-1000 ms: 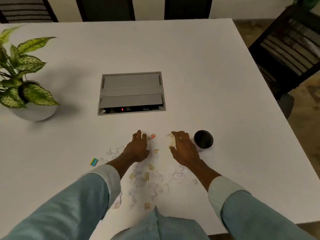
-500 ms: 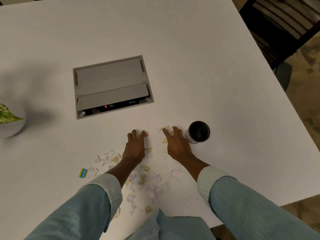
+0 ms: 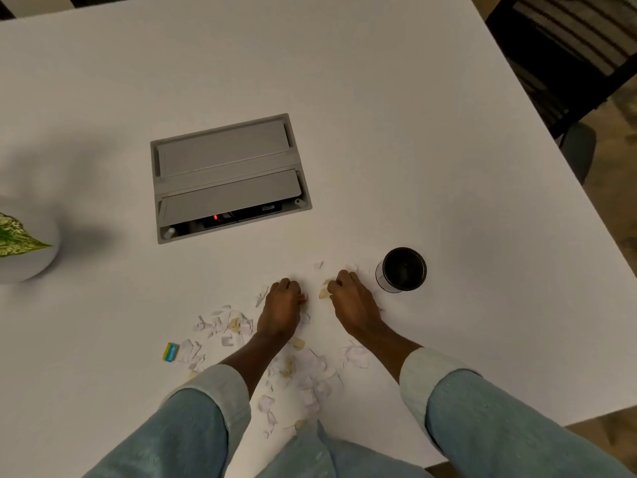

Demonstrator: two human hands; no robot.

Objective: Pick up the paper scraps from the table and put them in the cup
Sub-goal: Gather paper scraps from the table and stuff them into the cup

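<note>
Several white and beige paper scraps (image 3: 312, 372) lie scattered on the white table (image 3: 396, 115) between my forearms and to the left. A black cup (image 3: 402, 269) stands upright, just right of my right hand. My left hand (image 3: 280, 310) lies knuckles up with its fingers curled over a small red scrap (image 3: 303, 298). My right hand (image 3: 352, 301) has its fingers curled round beige scraps (image 3: 324, 292). A few loose scraps (image 3: 319, 264) lie just beyond both hands. A blue and yellow scrap (image 3: 170, 351) lies apart at the left.
A grey power box (image 3: 227, 177) is set into the table beyond my hands, its front flap open. A white plant pot (image 3: 26, 251) with a green leaf stands at the left edge. A dark chair (image 3: 568, 50) stands past the table's right side.
Both hands went from flat with straight fingers to curled, drawing scraps in under the fingertips. The view tilted down and shifted, so the plant is mostly out of frame.
</note>
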